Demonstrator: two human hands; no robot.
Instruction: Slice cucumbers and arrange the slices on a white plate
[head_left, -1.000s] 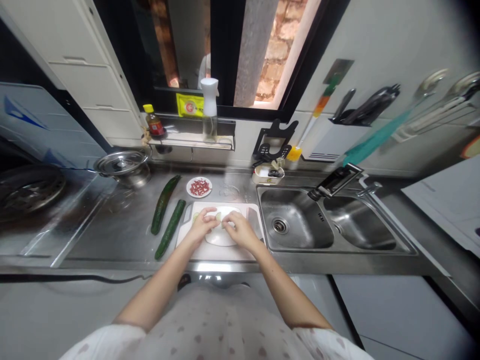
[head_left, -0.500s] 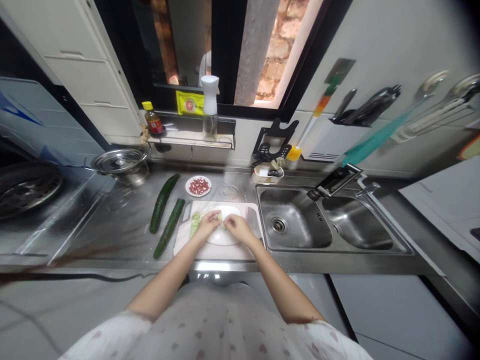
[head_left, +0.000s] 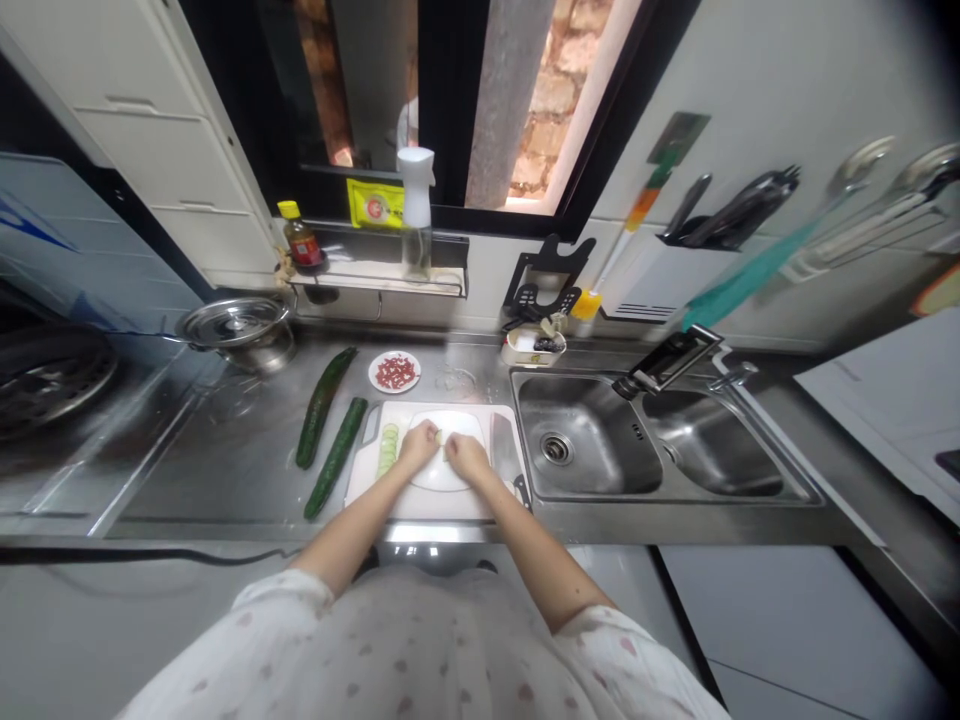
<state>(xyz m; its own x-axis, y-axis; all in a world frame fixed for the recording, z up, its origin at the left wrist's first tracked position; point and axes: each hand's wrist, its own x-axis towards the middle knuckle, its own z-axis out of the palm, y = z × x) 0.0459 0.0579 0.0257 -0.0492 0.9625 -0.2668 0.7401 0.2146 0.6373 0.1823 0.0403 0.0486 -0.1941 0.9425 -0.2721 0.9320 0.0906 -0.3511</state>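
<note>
Close together over the white plate point(head_left: 442, 482), the left hand point(head_left: 418, 444) pinches a pale green slice point(head_left: 439, 437); the right hand's point(head_left: 466, 456) grip is unclear. Cut so far: overlapping cucumber slices point(head_left: 388, 450) on the cutting board point(head_left: 363, 492). Uncut: two cucumbers point(head_left: 337, 458) alongside.

The counter point(head_left: 247, 435) is shiny metal, the plate point(head_left: 442, 480) smooth and glossy, the bricks point(head_left: 556, 95) rough.
</note>
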